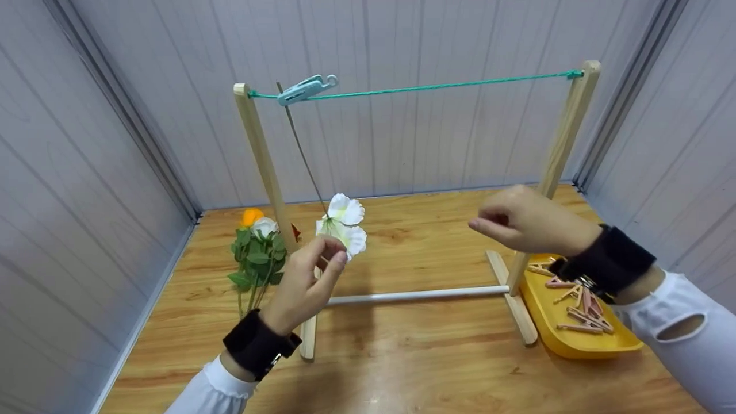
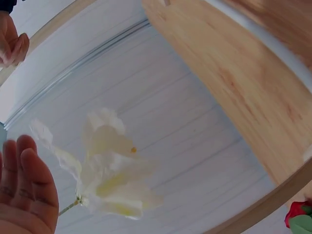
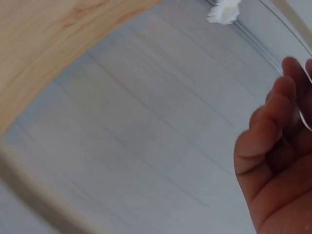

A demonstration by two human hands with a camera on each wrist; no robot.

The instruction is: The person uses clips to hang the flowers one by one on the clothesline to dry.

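A white flower (image 1: 344, 224) hangs head down by its thin stem from a teal clothespin (image 1: 305, 89) clipped on the green string (image 1: 437, 86) of a wooden rack (image 1: 264, 167). My left hand (image 1: 336, 251) is raised just below and left of the bloom, its fingers relaxed and a little apart from the petals. The left wrist view shows those fingers (image 2: 29, 190) beside the flower (image 2: 112, 180), holding nothing. My right hand (image 1: 480, 224) hovers in front of the rack's right post with loosely curled fingers (image 3: 273, 146) and nothing in them.
A bunch of flowers with green leaves (image 1: 259, 250) lies on the wooden table (image 1: 414, 362) behind the rack's left post. A yellow tray (image 1: 581, 348) of several pink clothespins sits at the right. Grey walls close in the table on three sides.
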